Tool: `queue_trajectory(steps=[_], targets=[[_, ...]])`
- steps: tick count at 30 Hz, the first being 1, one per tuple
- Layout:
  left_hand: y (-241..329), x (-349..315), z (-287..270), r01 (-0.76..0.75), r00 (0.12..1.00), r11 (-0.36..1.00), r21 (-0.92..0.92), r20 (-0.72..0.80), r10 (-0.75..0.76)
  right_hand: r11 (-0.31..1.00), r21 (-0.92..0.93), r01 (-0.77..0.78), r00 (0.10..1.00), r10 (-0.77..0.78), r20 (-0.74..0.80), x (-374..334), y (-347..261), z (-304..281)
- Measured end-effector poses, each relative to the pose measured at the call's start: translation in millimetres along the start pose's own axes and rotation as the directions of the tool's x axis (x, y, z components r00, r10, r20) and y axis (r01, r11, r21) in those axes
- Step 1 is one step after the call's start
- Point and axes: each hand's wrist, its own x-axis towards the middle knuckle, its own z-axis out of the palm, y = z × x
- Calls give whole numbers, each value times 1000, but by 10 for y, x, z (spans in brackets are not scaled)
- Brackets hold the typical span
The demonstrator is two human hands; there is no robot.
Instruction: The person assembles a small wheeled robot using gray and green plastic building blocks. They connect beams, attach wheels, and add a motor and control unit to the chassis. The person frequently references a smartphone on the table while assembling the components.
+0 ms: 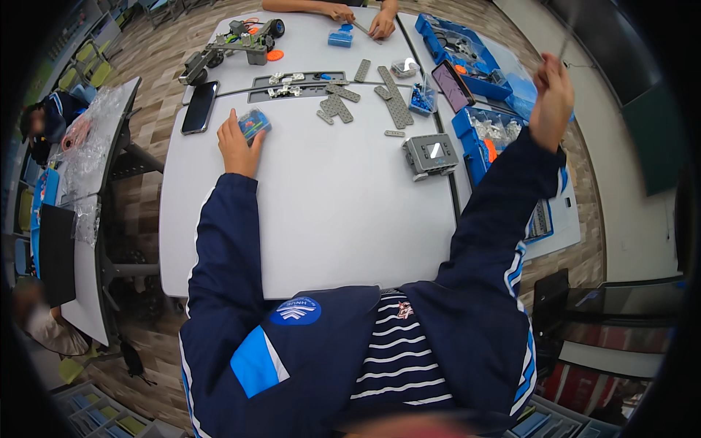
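Note:
My left hand (239,150) rests on the white table, its thumb and fingers about the near side of a small clear plastic box (255,125) with blue and coloured bits in it. Off to the right, my right hand (553,106) is raised above the blue bins, fingers pinched together. A thin grey rod (564,40), blurred, sticks up from those fingertips. Grey perforated building plates (394,102) lie in the middle of the table. Near them stands a grey controller brick (431,155) with a small screen.
A grey wheeled robot model (234,51) and a black phone (200,107) are at the far left. Blue parts bins (485,142) line the right side, with another phone (452,85) beside them. Across the table, another person's hands (381,25) handle a grey strip near a blue box (340,38).

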Motion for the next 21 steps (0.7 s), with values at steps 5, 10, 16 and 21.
queue_trajectory(steps=[5, 10, 16, 21], targets=[[-57, 213, 125, 97, 995, 989, 112, -30, -94, 999, -32, 14, 999, -16, -49, -1098, -390, 581], [-110, 354, 257, 189, 981, 972, 137, -74, -180, 760, 127, -637, 756, 583, 298, -2106, -178, 1007], [-170, 590, 405, 274, 958, 958, 83, -110, -265, 719, 477, -506, 860, 375, 346, -2191, -431, 1029], [-261, 743, 484, 287, 955, 956, 61, -95, -280, 849, 430, -308, 944, 217, 248, -2059, -659, 950]])
